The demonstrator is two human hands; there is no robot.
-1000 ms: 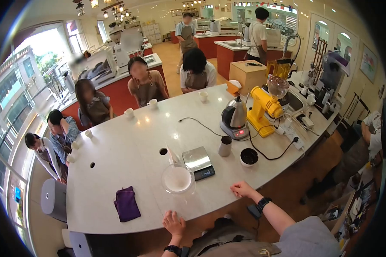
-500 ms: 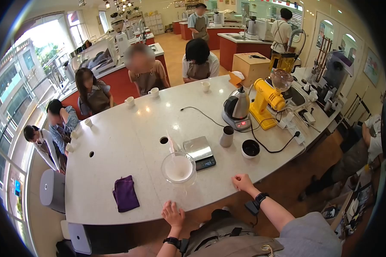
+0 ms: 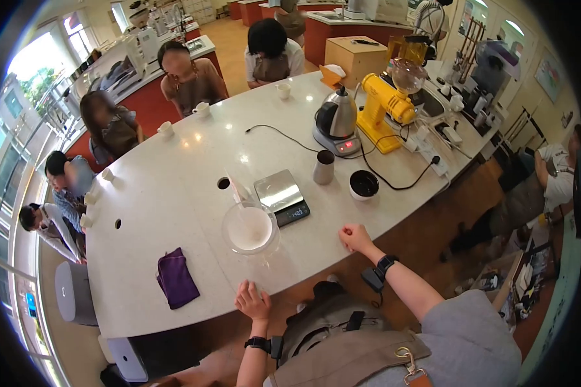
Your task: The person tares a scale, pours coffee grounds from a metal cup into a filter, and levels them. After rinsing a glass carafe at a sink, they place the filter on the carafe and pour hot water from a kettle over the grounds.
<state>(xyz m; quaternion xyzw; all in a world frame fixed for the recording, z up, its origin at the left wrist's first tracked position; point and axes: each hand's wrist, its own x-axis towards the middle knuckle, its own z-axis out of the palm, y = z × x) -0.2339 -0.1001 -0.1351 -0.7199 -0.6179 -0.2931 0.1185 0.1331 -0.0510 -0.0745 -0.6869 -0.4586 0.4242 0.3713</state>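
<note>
I had the left hand (image 3: 252,301) at the edge of the desk (image 3: 303,253), fingers loosely spread, empty; the right hand (image 3: 355,238) was curled, nothing visible inside. The filter-lined dripper (image 3: 249,229) stood just beside the scale (image 3: 276,192), whose display (image 3: 297,213) faced me, presumably for reading.

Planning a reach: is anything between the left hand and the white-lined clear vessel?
Nothing visible: only tabletop separates the left hand from the white-lined clear vessel. The purple cloth lies off to one side.
</note>
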